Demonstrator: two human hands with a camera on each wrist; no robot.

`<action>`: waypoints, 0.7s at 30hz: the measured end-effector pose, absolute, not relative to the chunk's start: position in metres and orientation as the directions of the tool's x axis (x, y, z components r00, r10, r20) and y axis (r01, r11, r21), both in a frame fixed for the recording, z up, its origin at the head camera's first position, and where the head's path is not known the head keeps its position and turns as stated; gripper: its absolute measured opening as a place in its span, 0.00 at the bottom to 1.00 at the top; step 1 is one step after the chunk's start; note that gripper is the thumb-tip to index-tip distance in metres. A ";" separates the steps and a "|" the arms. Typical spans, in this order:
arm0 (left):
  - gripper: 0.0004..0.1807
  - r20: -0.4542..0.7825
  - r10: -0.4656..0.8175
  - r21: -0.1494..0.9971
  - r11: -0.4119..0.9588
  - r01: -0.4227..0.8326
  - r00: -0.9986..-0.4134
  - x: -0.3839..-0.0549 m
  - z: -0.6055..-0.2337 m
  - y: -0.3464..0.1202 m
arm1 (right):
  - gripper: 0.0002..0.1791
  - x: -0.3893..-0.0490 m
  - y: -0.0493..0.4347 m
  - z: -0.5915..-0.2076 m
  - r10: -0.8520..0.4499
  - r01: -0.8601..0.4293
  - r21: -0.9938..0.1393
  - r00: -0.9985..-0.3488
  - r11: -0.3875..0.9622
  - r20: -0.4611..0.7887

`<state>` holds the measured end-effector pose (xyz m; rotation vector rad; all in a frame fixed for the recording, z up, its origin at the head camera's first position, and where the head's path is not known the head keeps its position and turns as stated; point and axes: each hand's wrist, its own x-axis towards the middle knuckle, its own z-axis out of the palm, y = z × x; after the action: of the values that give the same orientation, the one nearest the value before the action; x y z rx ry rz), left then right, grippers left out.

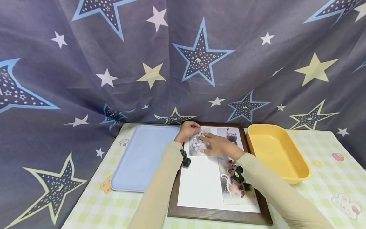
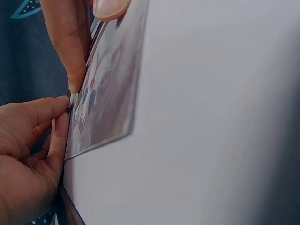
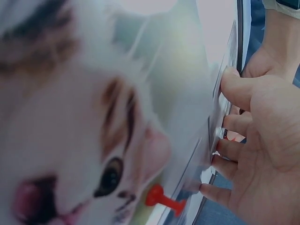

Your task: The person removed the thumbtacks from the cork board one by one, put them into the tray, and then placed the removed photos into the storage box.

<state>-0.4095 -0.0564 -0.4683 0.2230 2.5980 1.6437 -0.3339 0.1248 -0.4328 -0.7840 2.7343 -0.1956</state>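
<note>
A brown-framed white board (image 1: 200, 184) lies on the table. On its upper left is a photo of a pale cat (image 1: 196, 149). My left hand (image 1: 188, 131) is at the photo's top edge, thumb and forefinger pinching a small red push pin, mostly hidden by the fingertips. With fingers spread, my right hand (image 1: 221, 146) presses the same photo flat. A grey cat photo (image 1: 231, 136) with a red push pin (image 1: 227, 129) is at the upper right. Below it, a kitten photo (image 1: 235, 192) has its own red push pin (image 3: 157, 196) at the top.
Left of the board lies a light blue tray (image 1: 140, 159), partly under the left sleeve. A yellow bin (image 1: 274, 152) stands to the right. The table has a green checked cloth (image 1: 320, 184), and a dark star-patterned curtain (image 1: 183, 95) hangs behind.
</note>
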 end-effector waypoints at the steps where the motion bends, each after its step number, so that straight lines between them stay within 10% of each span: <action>1: 0.09 0.025 0.153 0.901 0.424 0.088 -0.988 -0.410 -0.469 -0.056 | 0.40 -0.334 0.125 -0.433 -0.537 -0.497 -0.208 -0.810 0.842 -0.238; 21: 0.10 -0.013 0.160 0.903 0.425 0.057 -0.987 -0.406 -0.467 -0.058 | 0.40 -0.331 0.124 -0.433 -0.543 -0.503 -0.212 -0.808 0.838 -0.229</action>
<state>-0.4062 -0.0585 -0.4672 0.1963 2.5690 1.6229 -0.3306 0.1241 -0.4331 -0.7958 2.7376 -0.2041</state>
